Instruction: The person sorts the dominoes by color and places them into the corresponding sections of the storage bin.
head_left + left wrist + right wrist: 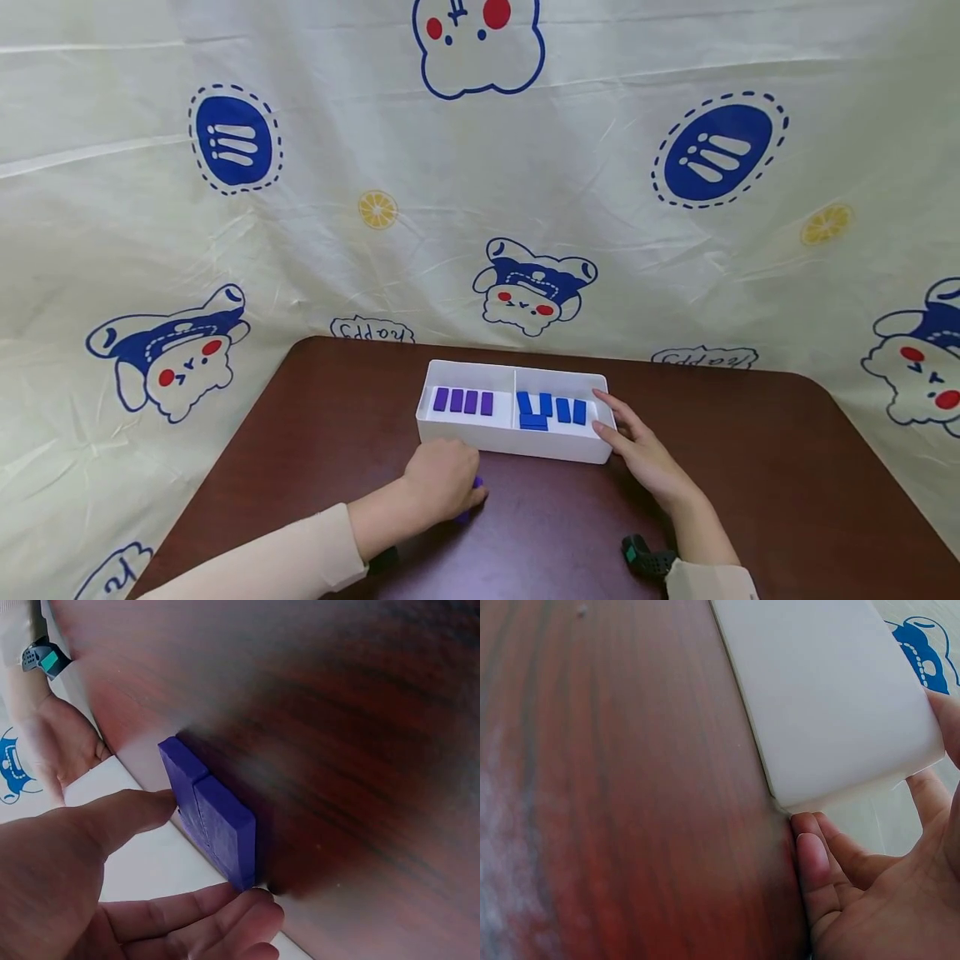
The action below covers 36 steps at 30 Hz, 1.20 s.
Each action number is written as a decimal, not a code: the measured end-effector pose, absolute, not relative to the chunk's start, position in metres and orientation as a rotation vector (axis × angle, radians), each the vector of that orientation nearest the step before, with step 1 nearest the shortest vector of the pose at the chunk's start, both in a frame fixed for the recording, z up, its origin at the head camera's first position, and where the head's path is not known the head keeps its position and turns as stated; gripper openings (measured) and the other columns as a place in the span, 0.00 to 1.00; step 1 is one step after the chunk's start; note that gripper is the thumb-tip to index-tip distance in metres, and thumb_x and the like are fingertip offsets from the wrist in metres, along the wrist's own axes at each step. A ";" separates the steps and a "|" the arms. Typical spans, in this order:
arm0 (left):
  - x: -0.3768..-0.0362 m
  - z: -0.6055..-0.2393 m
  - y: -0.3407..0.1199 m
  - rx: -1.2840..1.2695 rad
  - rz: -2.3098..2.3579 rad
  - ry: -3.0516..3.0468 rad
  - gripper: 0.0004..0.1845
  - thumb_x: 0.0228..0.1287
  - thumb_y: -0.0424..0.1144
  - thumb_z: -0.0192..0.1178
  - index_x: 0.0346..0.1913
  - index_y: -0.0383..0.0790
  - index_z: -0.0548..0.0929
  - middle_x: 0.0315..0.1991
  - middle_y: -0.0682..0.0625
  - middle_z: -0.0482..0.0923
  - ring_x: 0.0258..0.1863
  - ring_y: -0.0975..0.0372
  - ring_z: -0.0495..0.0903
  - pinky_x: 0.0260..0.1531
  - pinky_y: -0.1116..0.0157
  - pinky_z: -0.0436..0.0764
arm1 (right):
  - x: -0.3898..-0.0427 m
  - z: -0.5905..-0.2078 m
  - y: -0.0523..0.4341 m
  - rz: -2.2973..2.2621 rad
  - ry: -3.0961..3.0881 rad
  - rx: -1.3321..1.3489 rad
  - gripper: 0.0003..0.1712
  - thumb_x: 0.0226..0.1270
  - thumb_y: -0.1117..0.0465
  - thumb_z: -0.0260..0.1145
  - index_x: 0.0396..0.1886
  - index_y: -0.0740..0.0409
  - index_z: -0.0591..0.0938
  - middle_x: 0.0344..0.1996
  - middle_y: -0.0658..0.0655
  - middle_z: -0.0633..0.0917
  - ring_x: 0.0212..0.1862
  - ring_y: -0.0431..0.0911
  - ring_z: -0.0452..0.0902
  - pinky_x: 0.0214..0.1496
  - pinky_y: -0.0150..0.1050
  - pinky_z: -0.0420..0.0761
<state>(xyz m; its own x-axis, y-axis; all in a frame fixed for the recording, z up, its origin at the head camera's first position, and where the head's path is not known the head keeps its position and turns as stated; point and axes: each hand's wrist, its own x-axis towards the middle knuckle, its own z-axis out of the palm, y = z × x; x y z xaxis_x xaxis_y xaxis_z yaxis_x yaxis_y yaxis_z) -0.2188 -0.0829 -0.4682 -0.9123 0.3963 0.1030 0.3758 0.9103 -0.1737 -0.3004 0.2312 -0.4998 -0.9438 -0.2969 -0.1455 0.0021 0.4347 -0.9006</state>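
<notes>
On the brown table (750, 467), left hand (442, 483) pinches flat purple blocks (214, 814); right hand (637, 446) rests open.

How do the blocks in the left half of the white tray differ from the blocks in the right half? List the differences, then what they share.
The left-half blocks are purple; the right-half blocks are a brighter blue. The left-half blocks form one neat row of four, all pointing the same way; the right-half blocks are untidy, with one lying crosswise at the front. Both sets are flat, rectangular and lie inside the white tray.
</notes>
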 end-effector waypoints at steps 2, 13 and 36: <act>-0.219 -0.467 -0.083 -0.587 0.216 -2.940 0.25 0.59 0.62 0.71 0.21 0.46 0.80 0.19 0.54 0.79 0.18 0.61 0.79 0.18 0.60 0.80 | -0.302 -0.498 0.231 -1.501 2.422 -0.261 0.39 0.79 0.37 0.56 0.83 0.28 0.53 0.81 0.65 0.56 0.76 0.64 0.60 0.73 0.72 0.62; -0.222 -0.464 -0.086 -0.588 0.165 -2.932 0.24 0.58 0.60 0.73 0.20 0.46 0.79 0.20 0.53 0.80 0.19 0.61 0.79 0.17 0.60 0.81 | -0.303 -0.497 0.231 -1.529 2.402 -0.283 0.39 0.80 0.41 0.56 0.84 0.29 0.53 0.81 0.66 0.55 0.75 0.65 0.61 0.73 0.73 0.62; -0.224 -0.436 -0.091 -0.533 -0.079 -3.017 0.21 0.61 0.57 0.72 0.25 0.42 0.83 0.20 0.53 0.76 0.18 0.64 0.71 0.17 0.63 0.73 | -0.299 -0.502 0.233 -1.547 2.403 -0.263 0.39 0.79 0.40 0.57 0.84 0.30 0.54 0.80 0.65 0.58 0.75 0.64 0.62 0.73 0.72 0.63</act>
